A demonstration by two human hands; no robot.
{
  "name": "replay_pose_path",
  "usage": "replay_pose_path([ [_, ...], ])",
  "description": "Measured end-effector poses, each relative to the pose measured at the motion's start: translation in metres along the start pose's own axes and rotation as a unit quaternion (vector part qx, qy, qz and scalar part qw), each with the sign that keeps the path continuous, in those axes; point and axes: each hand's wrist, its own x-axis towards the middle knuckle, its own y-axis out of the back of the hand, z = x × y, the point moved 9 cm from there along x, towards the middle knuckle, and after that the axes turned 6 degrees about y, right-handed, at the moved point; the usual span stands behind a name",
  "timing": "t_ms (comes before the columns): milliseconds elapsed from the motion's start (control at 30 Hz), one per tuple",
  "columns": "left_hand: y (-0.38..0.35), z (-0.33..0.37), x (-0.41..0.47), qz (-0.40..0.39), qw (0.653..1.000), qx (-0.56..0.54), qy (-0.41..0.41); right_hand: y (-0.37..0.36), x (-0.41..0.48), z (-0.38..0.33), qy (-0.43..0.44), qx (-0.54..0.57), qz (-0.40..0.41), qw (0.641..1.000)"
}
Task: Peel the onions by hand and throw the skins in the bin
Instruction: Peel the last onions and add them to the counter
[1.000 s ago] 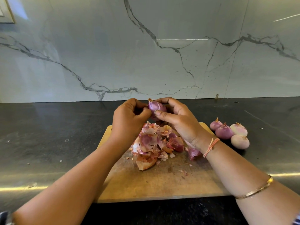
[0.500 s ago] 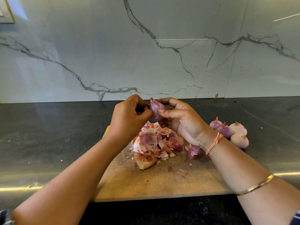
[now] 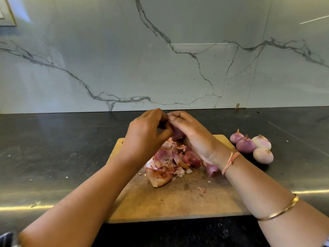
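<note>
Both hands are on one onion (image 3: 178, 133), held just above the 12 o'clock edge of the cutting board (image 3: 169, 202). My left hand (image 3: 147, 132) has curled fingers, with thumb and fingertips pinching the onion from its 9 o'clock side. My right hand (image 3: 194, 136) wraps it from 3 o'clock and covers most of it, so only a purple patch shows between the hands. I can't tell how much skin is left on it.

The skins (image 3: 170, 157) are piled on the board right under the hands, in its 12 o'clock half. One loose purple skin piece (image 3: 211, 169) lies at 3 o'clock of the pile, beside my right wrist, and small flakes are scattered toward 5 o'clock.

Four peeled onions (image 3: 251, 146) sit in a touching cluster on the dark counter (image 3: 53, 157), off the board at its 2 o'clock corner.

There's a thread band (image 3: 230, 162) on my right wrist and a gold bangle (image 3: 279, 209) further up the forearm. A marble wall (image 3: 160, 59) rises at 12 o'clock.
</note>
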Motion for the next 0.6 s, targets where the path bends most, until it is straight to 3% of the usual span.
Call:
replay_pose_path([
  [67,-0.003,0.004,-0.001,-0.005,1.000,0.000,-0.009,0.003,-0.001,-0.004,0.021,-0.073,0.026,0.997],
  [167,-0.004,-0.003,0.001,-0.010,0.999,-0.042,0.034,0.004,-0.001,-0.012,0.055,-0.094,0.045,0.993],
  [433,-0.007,-0.018,0.000,-0.017,0.968,-0.188,0.168,0.002,0.001,-0.019,0.092,-0.082,0.028,0.992],
  [600,-0.008,-0.020,-0.002,-0.004,0.947,-0.247,0.208,0.000,0.000,-0.023,0.115,-0.067,0.023,0.991],
])
